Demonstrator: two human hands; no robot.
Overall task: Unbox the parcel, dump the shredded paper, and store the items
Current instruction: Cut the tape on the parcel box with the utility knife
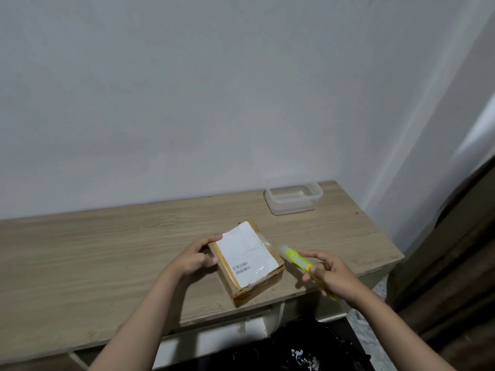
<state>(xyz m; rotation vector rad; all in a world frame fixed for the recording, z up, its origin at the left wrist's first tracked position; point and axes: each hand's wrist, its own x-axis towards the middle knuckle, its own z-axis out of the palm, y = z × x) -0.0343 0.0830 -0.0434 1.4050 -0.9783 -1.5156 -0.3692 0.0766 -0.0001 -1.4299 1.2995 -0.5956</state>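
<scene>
Parcel [247, 259] sits taped shut near the table's [107, 250] front edge; left hand [194, 257] grips it, right hand [330, 275] grips a yellow cutter [296, 259]. Nothing is unpacked yet.

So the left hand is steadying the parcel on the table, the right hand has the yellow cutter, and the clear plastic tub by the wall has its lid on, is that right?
Not quite: the head view shows the clear plastic tub open, with no lid on it. The rest holds: the left hand steadies the parcel on the table, and the right hand holds the yellow cutter.
</scene>
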